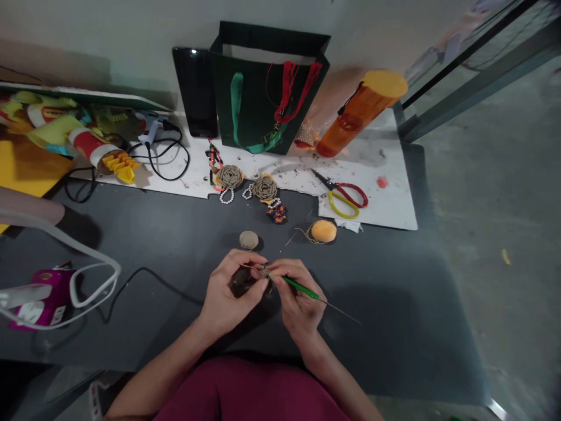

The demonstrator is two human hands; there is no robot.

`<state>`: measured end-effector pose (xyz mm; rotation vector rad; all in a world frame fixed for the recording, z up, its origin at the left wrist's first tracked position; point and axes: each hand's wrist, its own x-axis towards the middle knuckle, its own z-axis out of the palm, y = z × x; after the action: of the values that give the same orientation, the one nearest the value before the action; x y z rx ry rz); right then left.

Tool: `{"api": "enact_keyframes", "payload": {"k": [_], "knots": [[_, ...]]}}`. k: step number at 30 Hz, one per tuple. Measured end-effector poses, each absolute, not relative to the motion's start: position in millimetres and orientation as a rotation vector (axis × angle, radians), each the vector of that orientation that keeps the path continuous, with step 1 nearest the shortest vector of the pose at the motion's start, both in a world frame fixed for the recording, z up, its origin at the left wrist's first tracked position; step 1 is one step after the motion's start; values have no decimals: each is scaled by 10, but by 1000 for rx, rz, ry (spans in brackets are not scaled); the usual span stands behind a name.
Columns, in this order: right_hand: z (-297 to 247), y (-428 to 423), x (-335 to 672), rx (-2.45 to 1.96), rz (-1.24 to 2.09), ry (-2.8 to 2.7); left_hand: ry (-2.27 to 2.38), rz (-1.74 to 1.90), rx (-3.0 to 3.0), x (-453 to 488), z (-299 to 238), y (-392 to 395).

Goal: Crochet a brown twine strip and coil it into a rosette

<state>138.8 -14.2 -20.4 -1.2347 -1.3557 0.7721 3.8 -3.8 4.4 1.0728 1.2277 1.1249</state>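
My left hand is closed around a small dark brown piece, pinching it between thumb and fingers. My right hand grips a green-handled hook, its tip at the brown piece and its thin metal end sticking out to the right. A thin thread runs across the top of the piece between both hands. Just beyond the hands lie a small beige ball and an orange ball of yarn with loose thread.
On the white sheet lie scissors, two coiled brown ornaments with beads, a dark green bag, an orange bottle, a glue gun with cable. A pink box sits left; bare floor right.
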Motion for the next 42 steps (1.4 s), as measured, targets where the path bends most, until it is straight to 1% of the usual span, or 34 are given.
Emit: {"api": "enact_keyframes", "payload": {"k": [4, 9, 15, 22, 31, 42], "knots": [[-192, -141, 1396, -1235, 734, -1393, 1309, 1176, 1284, 44, 45, -44], [-201, -153, 1387, -1216, 732, -1387, 1353, 1217, 1326, 62, 43, -50], [-152, -133, 1364, -1172, 827, -1305, 1296, 1166, 1043, 26, 24, -2], [-206, -139, 1358, -1149, 861, -1265, 1255, 1101, 678, 9, -49, 20], [-222, -122, 1413, -1190, 729, -1363, 1261, 1087, 608, 23, -54, 14], [-235, -192, 1334, -1120, 837, -1126, 1279, 1118, 547, 51, -39, 26]]}}
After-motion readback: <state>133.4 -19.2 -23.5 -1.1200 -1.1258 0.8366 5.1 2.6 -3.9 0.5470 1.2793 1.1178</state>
